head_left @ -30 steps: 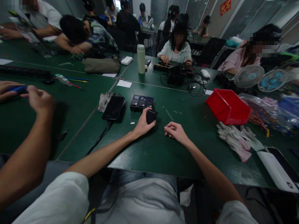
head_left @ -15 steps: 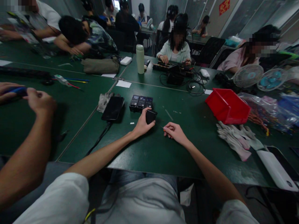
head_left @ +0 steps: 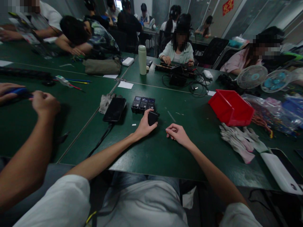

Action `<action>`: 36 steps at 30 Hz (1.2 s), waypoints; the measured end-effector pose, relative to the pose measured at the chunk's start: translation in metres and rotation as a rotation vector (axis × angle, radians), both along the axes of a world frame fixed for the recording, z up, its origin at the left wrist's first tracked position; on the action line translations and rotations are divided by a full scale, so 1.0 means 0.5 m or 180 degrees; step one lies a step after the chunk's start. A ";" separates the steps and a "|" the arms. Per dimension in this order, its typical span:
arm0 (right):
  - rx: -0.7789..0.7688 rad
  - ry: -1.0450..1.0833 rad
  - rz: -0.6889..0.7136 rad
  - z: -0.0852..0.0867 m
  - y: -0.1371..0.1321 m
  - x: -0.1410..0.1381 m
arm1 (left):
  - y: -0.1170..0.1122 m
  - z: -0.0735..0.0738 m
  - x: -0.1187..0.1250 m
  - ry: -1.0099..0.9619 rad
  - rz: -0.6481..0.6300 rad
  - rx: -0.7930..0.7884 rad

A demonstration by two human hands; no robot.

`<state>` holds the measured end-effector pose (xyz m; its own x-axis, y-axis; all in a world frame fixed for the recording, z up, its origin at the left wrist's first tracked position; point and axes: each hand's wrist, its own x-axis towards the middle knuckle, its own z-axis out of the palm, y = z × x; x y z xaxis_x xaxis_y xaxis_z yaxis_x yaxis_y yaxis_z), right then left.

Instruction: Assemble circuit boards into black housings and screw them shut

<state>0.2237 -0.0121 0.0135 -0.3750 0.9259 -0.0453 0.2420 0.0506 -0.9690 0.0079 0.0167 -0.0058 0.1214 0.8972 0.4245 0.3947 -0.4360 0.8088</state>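
Observation:
My left hand (head_left: pixel 145 126) is closed around a small black box-shaped block (head_left: pixel 152 118), fingers over its top and thumb along its lower edge. Just behind it, three similar dark blocks (head_left: pixel 143 104) with printed faces stand side by side on the green table (head_left: pixel 151 154). To the right of the held block, my right hand (head_left: pixel 175 131) is pinched, thumb against forefinger. Something thin may be between those fingertips, too small to name. A gap separates the two hands. Left of the blocks lies a black phone (head_left: pixel 115 109) with a cable, partly on a grey glove (head_left: pixel 105 102).
A red bin (head_left: pixel 230 107), work gloves (head_left: pixel 236 142) and a white power bank (head_left: pixel 280 172) lie to the right. A pale green bottle (head_left: pixel 142 60) stands farther back. At the left, a co-worker's hands (head_left: pixel 44 102) hold something blue. Other people sit around the tables.
My two hands and the black block have hardly moved. The co-worker's nearer hand at the left has shifted slightly to the right.

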 end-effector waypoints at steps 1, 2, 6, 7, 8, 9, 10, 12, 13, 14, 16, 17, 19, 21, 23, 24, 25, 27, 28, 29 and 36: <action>0.0000 -0.0001 0.0008 0.000 0.000 0.000 | 0.000 -0.001 0.000 0.0000 0.0004 0.0001; 0.0000 -0.0004 0.0008 0.001 0.000 0.000 | 0.000 -0.001 0.000 -0.0001 0.0011 0.0006; -0.0010 -0.0006 -0.0026 0.002 0.000 -0.001 | -0.001 -0.001 0.000 -0.0004 0.0017 0.0020; -0.0012 -0.0005 -0.0029 0.003 0.000 -0.001 | -0.001 -0.001 0.001 -0.0003 0.0013 0.0018; -0.0014 -0.0005 -0.0025 0.003 0.000 -0.001 | -0.001 0.000 0.001 -0.0004 0.0009 0.0013; -0.0016 -0.0007 -0.0019 0.003 0.000 -0.001 | -0.001 0.000 0.001 -0.0005 0.0005 0.0008; -0.0017 -0.0010 -0.0016 0.003 0.000 -0.001 | -0.001 0.000 0.001 -0.0005 0.0001 0.0005; -0.0022 -0.0015 -0.0010 0.001 0.000 0.000 | -0.001 0.000 0.001 0.0002 0.0003 -0.0005; -0.0020 -0.0015 -0.0014 0.000 0.001 0.000 | -0.001 0.000 0.001 0.0007 0.0010 -0.0006; -0.0020 -0.0017 -0.0017 -0.001 0.001 0.000 | -0.001 0.000 0.001 0.0012 0.0020 -0.0006; -0.0013 -0.0019 -0.0016 -0.004 0.002 0.000 | 0.000 0.000 0.001 0.0016 0.0038 -0.0001; -0.0005 -0.0017 -0.0015 -0.005 0.003 0.000 | 0.000 0.000 0.001 0.0016 0.0042 0.0005; 0.0015 -0.0013 -0.0001 -0.005 0.002 0.001 | -0.001 0.001 0.001 0.0018 0.0038 0.0010; 0.0028 -0.0004 0.0009 -0.004 0.002 0.001 | -0.001 0.002 0.001 0.0027 0.0026 0.0001; 0.0033 0.0012 0.0010 -0.003 0.001 0.001 | -0.002 0.003 0.001 0.0027 0.0013 -0.0001; 0.0037 0.0019 0.0007 -0.002 0.000 0.001 | -0.002 0.003 0.001 0.0023 0.0009 0.0000; 0.0042 0.0023 0.0006 -0.001 0.000 0.001 | -0.002 0.004 0.001 0.0019 0.0005 0.0000; 0.0058 0.0015 0.0004 0.001 -0.001 -0.001 | -0.002 0.004 0.000 0.0019 -0.0001 -0.0010; 0.0058 0.0003 0.0000 0.001 -0.001 -0.001 | -0.002 0.004 0.000 0.0021 0.0001 -0.0013; 0.0051 -0.0011 -0.0002 0.001 -0.001 -0.002 | -0.002 0.004 0.000 0.0024 0.0006 -0.0013; 0.0063 -0.0032 -0.0018 -0.001 0.000 -0.002 | 0.000 0.002 0.000 0.0023 -0.0017 -0.0019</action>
<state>0.2228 -0.0122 0.0129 -0.3693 0.9288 -0.0307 0.2519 0.0683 -0.9653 0.0080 0.0169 -0.0049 0.1292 0.8991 0.4183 0.3982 -0.4333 0.8085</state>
